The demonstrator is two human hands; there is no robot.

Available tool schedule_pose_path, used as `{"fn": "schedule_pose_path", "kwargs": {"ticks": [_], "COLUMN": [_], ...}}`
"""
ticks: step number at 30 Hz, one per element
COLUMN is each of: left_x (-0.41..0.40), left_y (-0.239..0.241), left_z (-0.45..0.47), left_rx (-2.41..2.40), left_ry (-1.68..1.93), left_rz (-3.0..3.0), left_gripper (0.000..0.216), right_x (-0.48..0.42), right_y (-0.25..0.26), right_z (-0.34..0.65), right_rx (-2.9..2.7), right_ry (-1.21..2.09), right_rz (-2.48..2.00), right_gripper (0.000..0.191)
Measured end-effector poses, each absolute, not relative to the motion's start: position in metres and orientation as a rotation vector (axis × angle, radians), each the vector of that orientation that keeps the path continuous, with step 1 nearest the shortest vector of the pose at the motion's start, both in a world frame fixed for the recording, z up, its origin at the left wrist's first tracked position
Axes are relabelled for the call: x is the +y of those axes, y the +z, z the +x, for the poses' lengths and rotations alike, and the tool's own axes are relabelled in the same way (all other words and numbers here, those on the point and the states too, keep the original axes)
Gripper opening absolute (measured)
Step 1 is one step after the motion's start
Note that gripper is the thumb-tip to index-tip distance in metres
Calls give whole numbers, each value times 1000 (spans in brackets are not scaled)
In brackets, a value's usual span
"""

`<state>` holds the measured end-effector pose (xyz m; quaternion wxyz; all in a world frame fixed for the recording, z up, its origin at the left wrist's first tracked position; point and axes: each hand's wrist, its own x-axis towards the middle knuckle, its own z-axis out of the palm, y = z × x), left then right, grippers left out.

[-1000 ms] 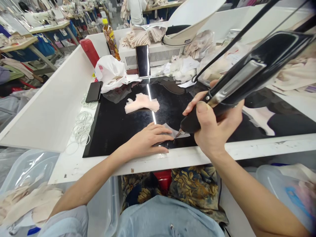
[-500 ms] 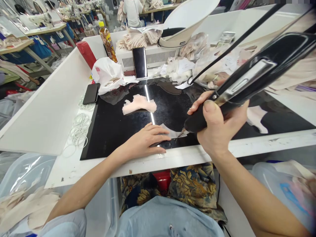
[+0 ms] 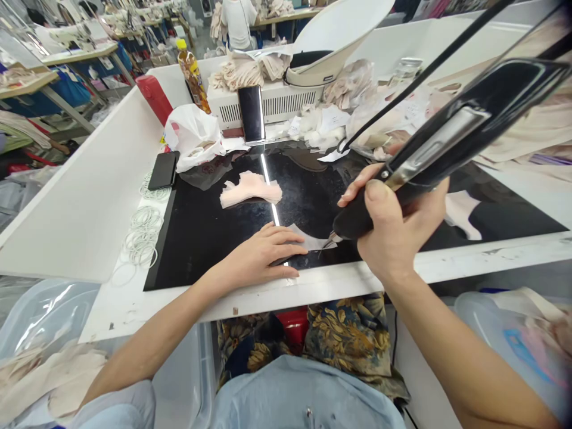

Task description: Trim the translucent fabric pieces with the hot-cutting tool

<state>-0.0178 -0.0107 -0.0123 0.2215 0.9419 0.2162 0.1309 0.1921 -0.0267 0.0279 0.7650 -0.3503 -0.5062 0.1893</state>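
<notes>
My left hand (image 3: 257, 256) lies flat with its fingers stretched out, pressing on the left end of a small pale fabric piece (image 3: 308, 238) near the front edge of the black glossy board (image 3: 196, 238). Part of that fabric is hidden under the fingers. My right hand (image 3: 393, 226) is wrapped around a black corded hand tool (image 3: 440, 146) with a silver lever on its side. The tool tilts down to the left, and its thin metal tip touches the right end of the fabric. A small stack of pale pink fabric pieces (image 3: 251, 189) sits further back on the board.
Another pale piece (image 3: 462, 213) lies right of my right hand. White rubber bands (image 3: 143, 238) and a black phone (image 3: 164, 170) line the left side. Behind stand a white plastic bag (image 3: 192, 134), an upright phone (image 3: 251, 113), a drink bottle (image 3: 191, 74) and a vented box (image 3: 286, 102).
Almost nothing differs. The whole view has shifted slightly, and both hands keep their places on the fabric and the tool.
</notes>
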Motion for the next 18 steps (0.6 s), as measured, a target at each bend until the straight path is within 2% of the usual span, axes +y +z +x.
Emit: {"fn": "schedule_pose_path", "kwargs": {"ticks": [12,18], "left_x": [-11,-7], "left_y": [-12,-16], "left_z": [-18,-21], "left_rx": [579,803], "left_ry": [381,656], "left_rz": [2582,2461], "left_gripper": [40,26], "right_x": [-24,-22], "right_y": [20,20], "right_z": [205,205], "right_rx": [-1098,-1107], "right_ry": [315,355], "right_rz": [-868,-826], "right_gripper": [23,25]}}
